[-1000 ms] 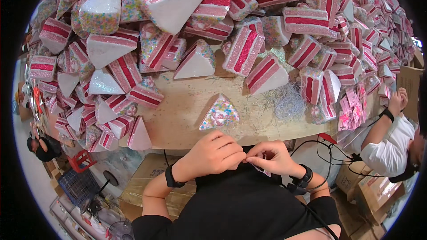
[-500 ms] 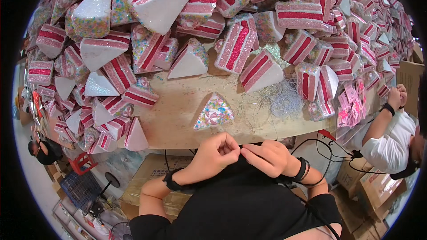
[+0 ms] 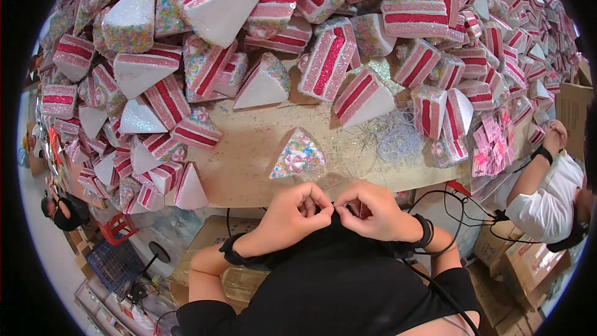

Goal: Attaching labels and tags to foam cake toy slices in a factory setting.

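My left hand and my right hand meet at the near edge of the table, in front of my black shirt. Thumb and forefinger are pinched together on each, the tips almost touching. Whatever lies between them is too small to make out. Just beyond my hands, one toy cake slice with a sprinkle-covered face and a pink-white swirl sits alone on the wooden tabletop. Neither hand touches it. A tangle of pale thin strings lies to its right.
Glittery pink, red and white cake slices are heaped across the back and both sides. Pink tags lie at the right, near another person. Black cables hang below the edge; cardboard boxes stand lower right.
My right hand has turned, its curled fingers lifting slightly while its thumb now shows below. Both hands stay pinched close together. The single cake slice has not moved on the table.
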A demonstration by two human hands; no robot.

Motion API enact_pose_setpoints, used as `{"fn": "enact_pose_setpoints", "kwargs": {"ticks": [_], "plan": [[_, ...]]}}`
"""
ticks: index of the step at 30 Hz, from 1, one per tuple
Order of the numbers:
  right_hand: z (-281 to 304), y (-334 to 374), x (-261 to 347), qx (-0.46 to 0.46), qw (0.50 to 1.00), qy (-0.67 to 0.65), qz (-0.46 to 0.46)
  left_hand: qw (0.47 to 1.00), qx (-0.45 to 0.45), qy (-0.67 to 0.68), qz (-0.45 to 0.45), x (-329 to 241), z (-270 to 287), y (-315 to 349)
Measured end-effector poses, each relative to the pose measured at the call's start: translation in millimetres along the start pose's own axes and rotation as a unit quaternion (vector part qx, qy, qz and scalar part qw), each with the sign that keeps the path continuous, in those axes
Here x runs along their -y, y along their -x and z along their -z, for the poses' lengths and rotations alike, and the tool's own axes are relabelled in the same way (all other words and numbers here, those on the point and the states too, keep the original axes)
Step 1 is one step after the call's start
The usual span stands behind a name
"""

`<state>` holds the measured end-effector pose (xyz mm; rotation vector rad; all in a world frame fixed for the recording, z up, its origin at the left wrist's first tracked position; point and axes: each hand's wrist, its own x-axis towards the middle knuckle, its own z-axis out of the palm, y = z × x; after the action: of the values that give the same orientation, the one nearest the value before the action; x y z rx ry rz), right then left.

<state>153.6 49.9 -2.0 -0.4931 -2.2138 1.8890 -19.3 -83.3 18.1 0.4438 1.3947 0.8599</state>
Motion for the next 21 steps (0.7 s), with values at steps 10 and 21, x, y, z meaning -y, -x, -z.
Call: {"fn": "enact_pose_setpoints", "kwargs": {"ticks": [10,21], "plan": [[13.4,1.9,-10.5,0.083,0.967,-0.193,-0.143,0.928,0.001,-0.259,-0.267,-18.5,24.7,4.3],[10.1,-34.9,1.5,-0.112,0.967,0.174,0.146,0.779,-0.264,-0.411,-0.392,21.2,18.8,-31.1]]}}
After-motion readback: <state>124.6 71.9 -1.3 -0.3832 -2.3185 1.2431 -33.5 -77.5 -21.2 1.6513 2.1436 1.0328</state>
